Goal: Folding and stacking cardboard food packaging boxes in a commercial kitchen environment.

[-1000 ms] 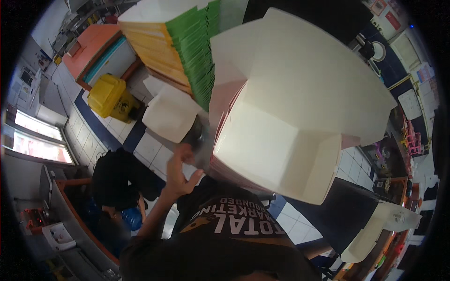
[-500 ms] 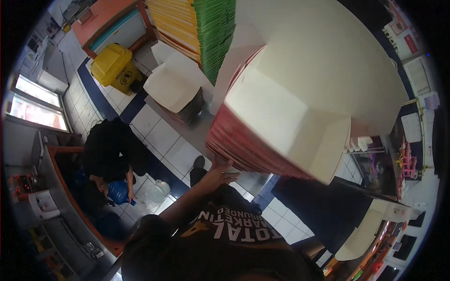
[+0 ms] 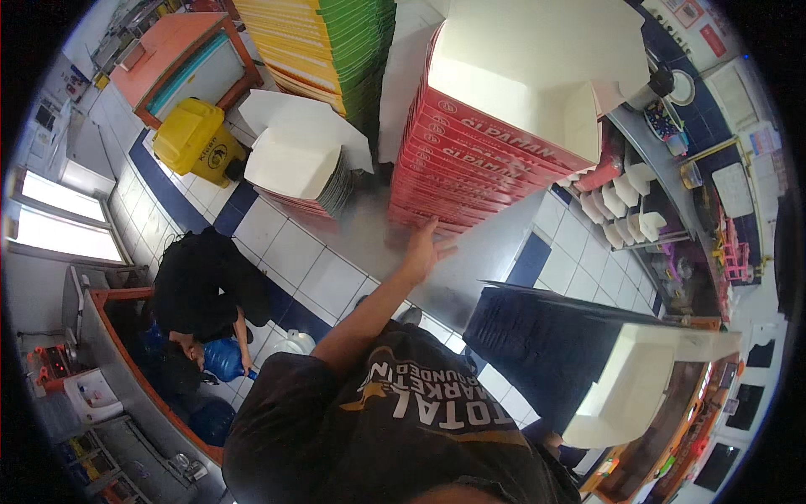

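Observation:
A tall stack of nested red paper food boxes (image 3: 495,143) with pale insides stands on a metal table (image 3: 478,269). My left hand (image 3: 428,250) reaches up to the lower side of this stack, open, its fingers stretched and touching the boxes near the base. To the right, a stack of dark blue paper boxes (image 3: 546,340) lies tipped sideways beside my body, its cream inside facing the lower right. Only a sliver of my right hand (image 3: 551,440) shows, at the underside of the dark stack, which it appears to hold; its fingers are hidden.
A tall yellow and green stack of boxes (image 3: 323,50) and a shorter box stack (image 3: 298,168) stand left of the red one. Beyond are a yellow bin (image 3: 195,139) and an orange-topped counter (image 3: 176,63). At left, a crouching person (image 3: 206,286) handles a blue water jug (image 3: 223,359).
The red stack appears farther from the view, its side now plain to see. My left arm reaches farther up along it. The dark stack has come more fully into view.

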`<state>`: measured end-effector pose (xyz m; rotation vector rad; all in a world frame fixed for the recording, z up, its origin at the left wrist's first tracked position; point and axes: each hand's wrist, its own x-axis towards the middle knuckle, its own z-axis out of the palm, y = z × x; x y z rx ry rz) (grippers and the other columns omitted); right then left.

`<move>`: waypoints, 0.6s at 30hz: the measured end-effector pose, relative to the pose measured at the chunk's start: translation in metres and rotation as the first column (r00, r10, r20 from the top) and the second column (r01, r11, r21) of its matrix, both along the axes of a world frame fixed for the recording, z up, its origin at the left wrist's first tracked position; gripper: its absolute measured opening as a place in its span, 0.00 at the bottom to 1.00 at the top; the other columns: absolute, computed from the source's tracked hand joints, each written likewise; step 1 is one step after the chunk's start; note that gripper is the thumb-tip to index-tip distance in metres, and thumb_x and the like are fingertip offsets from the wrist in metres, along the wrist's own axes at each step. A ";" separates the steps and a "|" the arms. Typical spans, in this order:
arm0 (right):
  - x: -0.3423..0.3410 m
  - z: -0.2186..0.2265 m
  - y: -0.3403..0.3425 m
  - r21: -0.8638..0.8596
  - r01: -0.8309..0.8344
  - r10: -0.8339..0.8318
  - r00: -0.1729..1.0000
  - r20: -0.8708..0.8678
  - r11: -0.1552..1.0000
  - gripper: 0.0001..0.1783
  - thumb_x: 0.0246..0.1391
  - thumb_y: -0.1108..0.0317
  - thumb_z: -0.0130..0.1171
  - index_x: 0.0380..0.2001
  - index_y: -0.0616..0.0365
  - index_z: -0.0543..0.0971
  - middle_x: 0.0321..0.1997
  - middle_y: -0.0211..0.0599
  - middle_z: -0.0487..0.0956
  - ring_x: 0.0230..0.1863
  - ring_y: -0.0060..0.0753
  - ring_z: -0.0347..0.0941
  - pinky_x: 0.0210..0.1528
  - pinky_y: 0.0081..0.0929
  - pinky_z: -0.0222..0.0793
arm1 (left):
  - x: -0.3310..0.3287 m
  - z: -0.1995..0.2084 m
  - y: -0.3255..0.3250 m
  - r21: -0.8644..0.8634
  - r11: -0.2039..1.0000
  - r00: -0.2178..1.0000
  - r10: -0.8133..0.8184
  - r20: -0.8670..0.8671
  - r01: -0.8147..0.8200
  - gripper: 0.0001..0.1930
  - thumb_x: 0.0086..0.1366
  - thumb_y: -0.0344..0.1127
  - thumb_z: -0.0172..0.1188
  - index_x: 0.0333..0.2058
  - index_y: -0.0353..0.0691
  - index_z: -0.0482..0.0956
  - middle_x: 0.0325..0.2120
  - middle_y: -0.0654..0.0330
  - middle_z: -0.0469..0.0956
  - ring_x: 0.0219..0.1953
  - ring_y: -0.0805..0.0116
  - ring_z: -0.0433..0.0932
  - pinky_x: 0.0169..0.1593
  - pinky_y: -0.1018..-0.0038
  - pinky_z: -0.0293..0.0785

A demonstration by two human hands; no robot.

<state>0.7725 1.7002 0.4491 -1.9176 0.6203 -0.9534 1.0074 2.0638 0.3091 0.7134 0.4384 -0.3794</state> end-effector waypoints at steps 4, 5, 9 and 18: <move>0.020 -0.030 0.042 0.038 -0.095 0.096 0.994 -0.044 0.995 0.10 0.60 0.72 0.58 0.42 0.67 0.80 0.35 0.36 0.82 0.34 0.28 0.77 0.36 0.32 0.75 | 0.000 0.013 0.013 0.176 0.984 1.000 0.009 -0.001 -0.008 0.42 0.71 0.45 0.57 0.73 0.41 0.41 0.71 0.49 0.53 0.67 0.38 0.64 0.63 0.49 0.69; 0.034 -0.041 0.055 0.041 -0.122 0.124 0.991 -0.055 0.992 0.10 0.60 0.72 0.58 0.42 0.67 0.80 0.35 0.36 0.82 0.34 0.28 0.77 0.37 0.32 0.75 | 0.001 0.020 0.016 0.176 0.984 1.000 -0.001 0.000 0.001 0.42 0.71 0.45 0.57 0.73 0.41 0.41 0.71 0.49 0.53 0.67 0.38 0.64 0.63 0.49 0.69; 0.070 -0.075 0.114 0.068 -0.257 0.262 0.961 -0.089 0.964 0.10 0.60 0.72 0.58 0.42 0.67 0.80 0.35 0.36 0.82 0.34 0.28 0.77 0.37 0.32 0.75 | -0.004 -0.014 0.052 0.399 0.916 0.977 -0.126 0.170 0.049 0.41 0.68 0.42 0.62 0.72 0.43 0.48 0.69 0.51 0.59 0.68 0.50 0.64 0.65 0.53 0.67; 0.164 -0.098 0.227 0.033 -0.441 0.439 0.897 0.048 0.897 0.07 0.60 0.73 0.58 0.37 0.66 0.80 0.24 0.46 0.79 0.25 0.39 0.76 0.33 0.34 0.71 | -0.054 -0.012 0.150 0.390 0.896 0.956 0.109 0.272 -0.213 0.24 0.77 0.45 0.37 0.59 0.35 0.72 0.56 0.53 0.76 0.57 0.58 0.76 0.59 0.63 0.74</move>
